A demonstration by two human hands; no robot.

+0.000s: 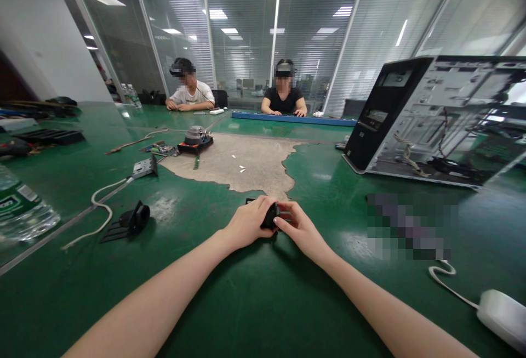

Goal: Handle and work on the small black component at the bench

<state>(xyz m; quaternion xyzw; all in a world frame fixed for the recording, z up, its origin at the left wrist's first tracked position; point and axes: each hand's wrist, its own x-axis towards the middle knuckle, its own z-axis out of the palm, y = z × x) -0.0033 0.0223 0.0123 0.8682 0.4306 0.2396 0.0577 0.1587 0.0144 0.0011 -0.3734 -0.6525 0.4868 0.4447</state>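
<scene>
My left hand (249,221) and my right hand (299,227) meet over a small black part (270,217) on the green table (255,297). Both hands grip it, the left from the left side, the right from the right. Most of the part is hidden under my fingers, so its shape is unclear. A black edge of it shows just behind my left hand.
An open computer case (435,119) lies on its side at the right. A black plastic duct piece (130,221), white cable (101,210), fan on a red-black base (196,140) and water bottle (20,207) sit at left. A white mouse (501,314) lies lower right. Two people sit at the far end.
</scene>
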